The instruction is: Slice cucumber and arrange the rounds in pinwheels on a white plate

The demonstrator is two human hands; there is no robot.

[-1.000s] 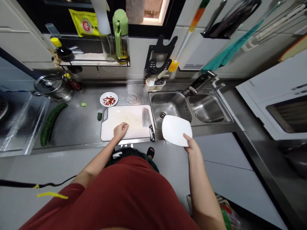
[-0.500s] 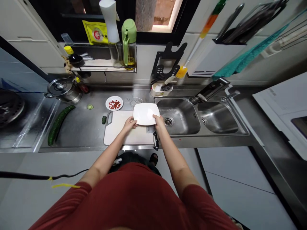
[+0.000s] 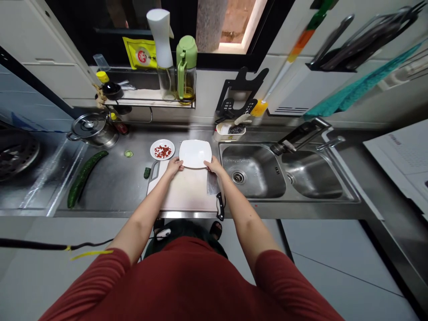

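Observation:
Both of my hands hold a white squarish plate (image 3: 195, 154) by its near corners, at the far edge of the cutting board (image 3: 187, 191). My left hand (image 3: 174, 167) is closed on the left corner, and my right hand (image 3: 214, 165) grips the right one. Beneath my right forearm lies a cleaver with a black handle (image 3: 220, 206), its blade on the board's right side. Left of the plate stands a small white dish (image 3: 162, 150) with chopped red pieces. A cucumber end (image 3: 147, 173) rests by the board's grey handle.
A whole cucumber (image 3: 86, 178) and pale green slices (image 3: 128, 154) lie on the steel counter, near a lidded pot (image 3: 93, 130). To the right is a double sink (image 3: 252, 171) with a faucet (image 3: 301, 136). A shelf holds an oil bottle (image 3: 186, 69) and a sauce bottle (image 3: 110, 85).
Both hands have carried the plate left and away from me, onto the counter area behind the board. More of the cleaver blade shows now. The view has shifted slightly.

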